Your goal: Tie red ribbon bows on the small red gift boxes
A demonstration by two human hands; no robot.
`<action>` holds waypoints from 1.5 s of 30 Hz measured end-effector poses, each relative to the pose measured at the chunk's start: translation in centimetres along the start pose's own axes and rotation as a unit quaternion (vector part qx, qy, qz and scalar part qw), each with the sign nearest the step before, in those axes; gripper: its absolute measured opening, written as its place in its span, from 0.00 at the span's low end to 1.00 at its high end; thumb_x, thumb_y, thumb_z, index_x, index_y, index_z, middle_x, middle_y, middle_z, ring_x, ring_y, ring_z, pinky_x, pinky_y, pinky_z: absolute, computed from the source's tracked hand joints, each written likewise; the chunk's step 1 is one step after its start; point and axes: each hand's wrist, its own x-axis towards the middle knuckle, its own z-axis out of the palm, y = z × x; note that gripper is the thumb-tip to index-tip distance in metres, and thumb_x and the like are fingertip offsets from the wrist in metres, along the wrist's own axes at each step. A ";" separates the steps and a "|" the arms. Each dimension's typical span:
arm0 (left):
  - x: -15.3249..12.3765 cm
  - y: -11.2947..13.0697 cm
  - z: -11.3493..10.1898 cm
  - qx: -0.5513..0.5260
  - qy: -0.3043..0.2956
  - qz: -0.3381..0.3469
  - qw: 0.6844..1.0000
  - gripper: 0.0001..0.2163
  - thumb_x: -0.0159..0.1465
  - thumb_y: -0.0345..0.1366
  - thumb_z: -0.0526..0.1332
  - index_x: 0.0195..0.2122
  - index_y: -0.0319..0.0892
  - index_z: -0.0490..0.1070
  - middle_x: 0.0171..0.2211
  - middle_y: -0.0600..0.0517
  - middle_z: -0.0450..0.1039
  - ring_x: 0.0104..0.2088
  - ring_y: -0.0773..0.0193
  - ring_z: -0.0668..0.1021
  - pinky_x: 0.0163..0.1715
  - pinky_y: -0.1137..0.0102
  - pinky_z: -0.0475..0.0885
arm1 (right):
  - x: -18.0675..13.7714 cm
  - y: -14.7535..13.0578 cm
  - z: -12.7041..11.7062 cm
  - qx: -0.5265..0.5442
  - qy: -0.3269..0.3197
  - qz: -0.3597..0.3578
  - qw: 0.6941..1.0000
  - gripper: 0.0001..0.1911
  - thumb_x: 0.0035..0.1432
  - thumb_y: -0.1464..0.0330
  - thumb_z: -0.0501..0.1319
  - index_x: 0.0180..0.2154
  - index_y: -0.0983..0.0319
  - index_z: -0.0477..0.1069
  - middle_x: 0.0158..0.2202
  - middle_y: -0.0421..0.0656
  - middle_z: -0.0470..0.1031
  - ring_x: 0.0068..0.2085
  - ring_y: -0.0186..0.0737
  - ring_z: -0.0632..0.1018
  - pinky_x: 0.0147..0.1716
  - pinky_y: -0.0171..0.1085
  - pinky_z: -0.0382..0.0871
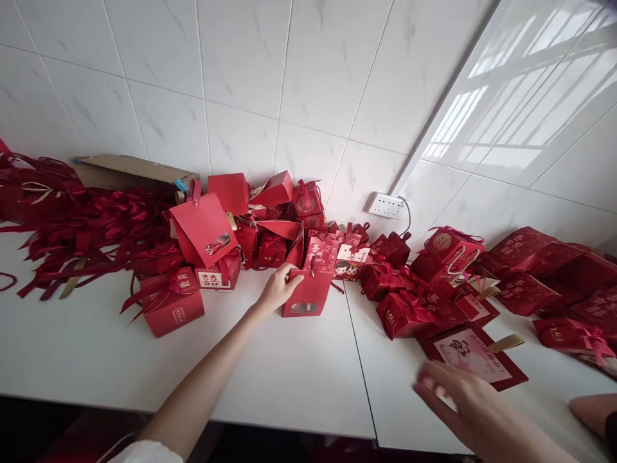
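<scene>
My left hand point(279, 288) grips the upper left side of a red gift box point(311, 296) with a small clear window, standing upright on the white table. A dark ribbon shows at the box's top. My right hand point(453, 395), a little blurred, hovers over the table's right part with bent fingers apart from the thumb and nothing seen between them. Just beyond it lies a flat red box with a pink picture panel point(470, 354) and a gold ribbon. A red box with a bow point(173, 302) sits left of my left hand.
Loose dark red ribbons point(106, 218) lie heaped at the left before an open cardboard box point(135, 168). More red boxes point(405, 315) crowd the right. A power strip point(387, 204) is on the tiled wall. Another person's arm point(595, 411) shows at the right edge.
</scene>
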 end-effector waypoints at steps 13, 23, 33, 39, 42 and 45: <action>-10.7 4.0 -7.4 0.118 0.003 0.011 0.993 0.05 0.66 0.36 0.51 0.33 0.43 0.61 0.30 0.53 0.66 0.31 0.66 0.71 0.33 0.72 0.68 | 16.4 -14.0 10.0 0.187 0.161 -0.375 0.894 0.07 0.61 0.70 0.54 0.41 0.60 0.59 0.32 0.46 0.71 0.31 0.42 0.74 0.30 0.41 0.73; -10.4 4.4 -7.2 0.033 0.124 0.043 0.991 0.05 0.61 0.35 0.58 0.34 0.43 0.60 0.31 0.53 0.71 0.33 0.67 0.76 0.34 0.73 0.72 | 14.1 -16.5 11.6 0.329 0.240 -0.269 0.873 0.10 0.59 0.75 0.56 0.43 0.58 0.63 0.34 0.44 0.71 0.34 0.40 0.73 0.31 0.39 0.71; -9.5 4.7 -7.5 0.034 0.095 0.114 0.988 0.06 0.64 0.29 0.56 0.39 0.41 0.72 0.35 0.51 0.77 0.36 0.68 0.78 0.37 0.75 0.74 | 13.4 -18.5 13.5 0.395 0.313 -0.139 0.852 0.05 0.58 0.73 0.59 0.38 0.59 0.67 0.32 0.41 0.69 0.33 0.37 0.72 0.30 0.38 0.69; -9.7 4.3 -7.1 -0.010 0.099 0.108 0.989 0.11 0.62 0.27 0.56 0.44 0.40 0.73 0.39 0.48 0.77 0.37 0.67 0.78 0.37 0.74 0.75 | 13.6 -18.8 14.0 0.373 0.345 -0.143 0.850 0.05 0.58 0.72 0.59 0.38 0.59 0.67 0.32 0.41 0.69 0.33 0.38 0.71 0.30 0.39 0.68; -9.4 4.1 -7.1 -0.019 0.101 0.114 0.988 0.11 0.61 0.27 0.57 0.44 0.39 0.73 0.38 0.48 0.77 0.35 0.67 0.79 0.36 0.74 0.76 | 13.7 -18.7 14.0 0.369 0.351 -0.146 0.848 0.04 0.59 0.72 0.58 0.38 0.59 0.67 0.31 0.41 0.69 0.33 0.38 0.70 0.30 0.39 0.68; -9.3 4.1 -7.1 -0.018 0.107 0.126 0.986 0.11 0.60 0.27 0.58 0.43 0.39 0.74 0.37 0.48 0.77 0.34 0.67 0.78 0.36 0.74 0.76 | 13.8 -18.6 14.1 0.368 0.354 -0.150 0.847 0.05 0.59 0.72 0.58 0.38 0.59 0.67 0.31 0.41 0.69 0.33 0.38 0.70 0.30 0.39 0.67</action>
